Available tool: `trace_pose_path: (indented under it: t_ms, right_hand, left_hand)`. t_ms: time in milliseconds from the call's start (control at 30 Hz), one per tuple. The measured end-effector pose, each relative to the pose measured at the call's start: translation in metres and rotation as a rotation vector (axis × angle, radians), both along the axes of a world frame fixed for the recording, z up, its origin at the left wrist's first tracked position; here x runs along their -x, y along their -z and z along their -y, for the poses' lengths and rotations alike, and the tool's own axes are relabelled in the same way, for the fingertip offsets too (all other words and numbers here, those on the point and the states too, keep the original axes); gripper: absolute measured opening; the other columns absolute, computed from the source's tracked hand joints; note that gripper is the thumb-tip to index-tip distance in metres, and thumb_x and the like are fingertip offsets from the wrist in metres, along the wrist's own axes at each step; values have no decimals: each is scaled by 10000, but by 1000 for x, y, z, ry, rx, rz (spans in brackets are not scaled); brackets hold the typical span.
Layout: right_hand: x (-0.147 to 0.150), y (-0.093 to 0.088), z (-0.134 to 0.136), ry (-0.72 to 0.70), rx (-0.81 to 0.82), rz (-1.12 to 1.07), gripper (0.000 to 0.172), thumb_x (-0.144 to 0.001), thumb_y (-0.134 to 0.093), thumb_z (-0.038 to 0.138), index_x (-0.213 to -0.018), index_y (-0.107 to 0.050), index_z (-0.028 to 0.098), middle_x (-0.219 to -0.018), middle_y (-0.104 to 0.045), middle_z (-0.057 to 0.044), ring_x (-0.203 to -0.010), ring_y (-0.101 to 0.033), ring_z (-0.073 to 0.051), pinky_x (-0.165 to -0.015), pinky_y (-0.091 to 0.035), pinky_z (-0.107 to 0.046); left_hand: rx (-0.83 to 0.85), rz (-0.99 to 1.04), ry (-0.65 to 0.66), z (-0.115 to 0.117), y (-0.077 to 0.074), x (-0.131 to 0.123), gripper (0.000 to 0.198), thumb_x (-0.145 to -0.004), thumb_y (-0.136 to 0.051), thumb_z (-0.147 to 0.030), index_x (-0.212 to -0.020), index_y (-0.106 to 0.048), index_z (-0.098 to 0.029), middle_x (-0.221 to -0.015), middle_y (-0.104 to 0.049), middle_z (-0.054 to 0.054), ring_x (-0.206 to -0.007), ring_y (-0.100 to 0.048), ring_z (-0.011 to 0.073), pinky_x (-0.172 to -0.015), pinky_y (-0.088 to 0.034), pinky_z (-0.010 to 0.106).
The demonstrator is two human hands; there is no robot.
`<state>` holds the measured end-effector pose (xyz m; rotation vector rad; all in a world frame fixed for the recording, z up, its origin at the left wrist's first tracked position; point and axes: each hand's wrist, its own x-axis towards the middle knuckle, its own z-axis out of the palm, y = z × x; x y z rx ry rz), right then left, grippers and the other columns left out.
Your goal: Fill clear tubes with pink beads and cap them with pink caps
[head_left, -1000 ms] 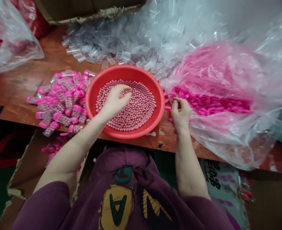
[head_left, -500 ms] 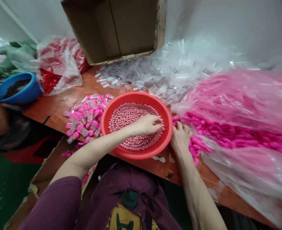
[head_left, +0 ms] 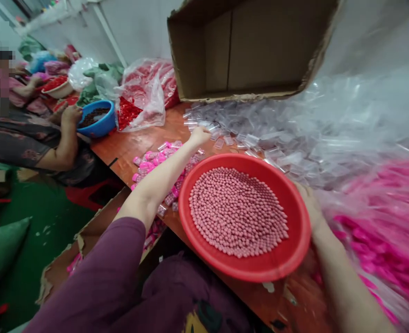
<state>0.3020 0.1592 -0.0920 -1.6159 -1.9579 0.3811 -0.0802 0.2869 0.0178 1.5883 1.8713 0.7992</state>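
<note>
Left hand (head_left: 199,135) is stretched out, fingers curled onto the clear tubes (head_left: 225,121), can't tell about the right hand (head_left: 310,208) behind the red bowl (head_left: 294,231), so grabbing one looks next.

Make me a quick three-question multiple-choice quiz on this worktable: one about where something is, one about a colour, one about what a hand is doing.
1. Where is the left hand?
A. in the red basin
B. at the heap of clear tubes
C. on the blue bowl

2. What colour are the beads?
A. pink
B. green
C. black

3. How is the cardboard box standing?
A. taped shut
C. flattened
B. open toward the table

Answers: 1 B, it reaches past the red basin to the clear tubes. 2 A, they match the pink caps. 3 B, its inside shows.
</note>
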Motion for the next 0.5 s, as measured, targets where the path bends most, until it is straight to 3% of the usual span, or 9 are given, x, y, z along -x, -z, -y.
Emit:
trace_pose_path:
  t_ms: [67, 100, 167, 200, 300, 367, 400, 500]
  right_hand:
    - [5, -11, -11, 57, 183, 104, 571, -1098, -395, 498, -1477, -736, 240, -1423, -745, -258, -1300, -759, -502, -1075, -642, -722]
    - [7, -16, -15, 67, 252, 139, 620, -1134, -339, 507, -1546, -700, 217, -1545, -682, -288, -1356, -736, -529, -1107, -617, -749]
    - [12, -25, -25, 56, 352, 213, 665, -1152, -377, 483, -1744, -525, 218, -1832, -431, -259, -1553, -606, -553, -1274, -491, -755]
    - [15, -28, -31, 52, 396, 250, 690, -1155, -405, 451, -1808, -435, 229, -1900, -320, -238, -1594, -560, -570, -1307, -442, -772]
    - [20, -32, -54, 95, 472, 333, 754, -1176, -438, 427, -1871, -281, 180, -1949, -110, -301, -1633, -483, -632, -1280, -403, -854]
    - [23, -33, -69, 104, 462, 360, 790, -1172, -498, 413, -1872, -254, 139, -1929, -83, -366, -1630, -496, -619, -1281, -428, -817]
    - [25, -32, -76, 97, 449, 368, 818, -1156, -543, 398, -1869, -253, 121, -1909, -108, -398, -1608, -526, -610, -1273, -453, -791]
    - [32, -21, -98, 33, 387, 367, 924, -1072, -671, 363, -1862, -265, 107, -1844, -233, -429, -1508, -635, -585, -1217, -537, -729]
  left_hand:
    - [80, -37, 24, -13, 9, 9, 27, -911, -808, -146, -935, -814, -135, -831, -753, 58, -1034, -770, 284, -1015, -617, 430]
    - [128, -55, 50, -19, 15, 10, 135, -887, -870, -152, -1009, -822, -120, -902, -779, 72, -1110, -766, 302, -1065, -603, 446]
    - [192, -83, 128, -32, 29, 9, 550, -828, -983, -186, -1333, -779, -114, -1205, -816, 76, -1341, -701, 307, -1208, -533, 426]
    - [220, -107, 180, -40, 36, 7, 814, -779, -1018, -176, -1520, -685, -119, -1375, -787, 77, -1441, -658, 322, -1278, -482, 419]
    - [303, -267, 313, -63, 53, -10, 1372, -668, -1113, -327, -1806, -370, -143, -1790, -512, 173, -1725, -392, 446, -1435, -292, 505]
    - [352, -371, 359, -71, 57, -29, 1588, -598, -1141, -484, -1870, -247, -165, -1923, -262, 235, -1805, -200, 514, -1459, -228, 573]
    - [369, -379, 383, -73, 57, -40, 1671, -564, -1146, -527, -1893, -188, -198, -1951, -167, 246, -1814, -178, 521, -1454, -249, 578]
    - [388, -285, 491, -73, 61, -74, 1864, -438, -1177, -476, -1913, -60, -246, -1960, -51, 284, -1786, -312, 496, -1399, -401, 519]
